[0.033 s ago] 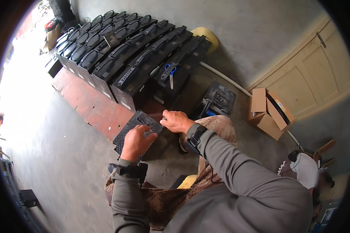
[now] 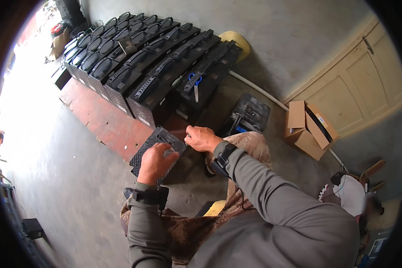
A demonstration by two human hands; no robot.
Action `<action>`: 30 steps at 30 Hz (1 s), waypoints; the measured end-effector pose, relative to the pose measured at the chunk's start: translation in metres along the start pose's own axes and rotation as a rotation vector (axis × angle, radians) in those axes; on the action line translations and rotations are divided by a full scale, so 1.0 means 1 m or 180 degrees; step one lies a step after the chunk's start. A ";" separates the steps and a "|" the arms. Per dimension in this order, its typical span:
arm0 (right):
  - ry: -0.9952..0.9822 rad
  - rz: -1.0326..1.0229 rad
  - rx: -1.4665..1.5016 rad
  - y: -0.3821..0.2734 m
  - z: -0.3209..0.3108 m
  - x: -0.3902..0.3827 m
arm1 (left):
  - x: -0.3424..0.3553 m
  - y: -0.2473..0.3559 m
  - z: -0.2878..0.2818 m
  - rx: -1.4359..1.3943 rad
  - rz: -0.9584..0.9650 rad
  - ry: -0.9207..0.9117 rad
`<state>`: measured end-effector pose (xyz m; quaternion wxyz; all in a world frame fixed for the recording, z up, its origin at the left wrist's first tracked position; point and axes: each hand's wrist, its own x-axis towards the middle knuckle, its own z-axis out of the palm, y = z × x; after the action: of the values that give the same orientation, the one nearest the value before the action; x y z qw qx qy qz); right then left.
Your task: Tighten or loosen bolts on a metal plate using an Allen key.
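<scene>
My left hand (image 2: 155,163) presses on a flat dark panel with a perforated grid surface (image 2: 152,142), holding it tilted above my knee. My right hand (image 2: 202,137) sits at the panel's right edge with fingers curled, pinching something small that I cannot make out. Just beyond the panel stand rows of black box-shaped units with handles on top (image 2: 143,67), set on a reddish-brown board (image 2: 103,121). A blue-handled tool (image 2: 194,83) lies on one of the nearest units.
A black unit (image 2: 250,114) stands apart on the concrete floor to the right. An open cardboard box (image 2: 308,127) lies by cream cabinet doors (image 2: 362,89). A white pipe (image 2: 263,94) runs along the wall. A yellow round object (image 2: 237,40) shows behind the rows.
</scene>
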<state>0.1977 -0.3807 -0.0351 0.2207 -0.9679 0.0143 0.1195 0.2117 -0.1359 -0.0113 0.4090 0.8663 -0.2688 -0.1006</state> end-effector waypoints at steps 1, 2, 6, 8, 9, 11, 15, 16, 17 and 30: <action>0.0001 -0.0007 -0.0011 0.001 0.004 0.000 | -0.001 0.005 -0.007 -0.0009 -0.0086 -0.0030; 0.0029 -0.0080 -0.0099 0.001 0.008 0.000 | 0.000 0.005 -0.009 -0.0017 -0.0087 -0.0014; 0.0122 -0.0139 -0.0199 -0.013 0.018 -0.007 | -0.002 0.005 -0.024 0.0028 -0.0248 0.0211; 0.0123 -0.0151 -0.0182 -0.015 0.017 -0.008 | -0.003 0.005 -0.030 0.0002 -0.0298 0.0317; 0.0126 -0.0133 -0.0145 -0.016 0.016 -0.008 | -0.005 0.003 -0.033 -0.0113 -0.0341 0.0336; 0.0095 -0.0151 -0.0165 -0.018 0.014 -0.007 | -0.005 0.001 -0.036 -0.0226 -0.0393 0.0373; 0.0151 -0.0202 -0.0094 -0.008 0.016 -0.001 | -0.001 0.000 -0.032 -0.0153 -0.0450 0.0309; 0.0147 -0.0241 -0.0075 -0.011 0.015 0.000 | -0.001 -0.004 -0.033 -0.0118 -0.0498 0.0277; 0.0094 -0.0282 -0.0043 -0.013 0.013 -0.002 | -0.001 -0.007 -0.032 -0.0087 -0.0517 0.0298; 0.0243 -0.0603 -0.0448 0.003 -0.002 -0.008 | -0.005 -0.011 -0.032 -0.0035 -0.0653 0.0320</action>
<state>0.1905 -0.3839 -0.0330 0.1619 -0.9818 -0.0772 0.0619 0.2243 -0.1060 0.0010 0.4142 0.8909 -0.1572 -0.0998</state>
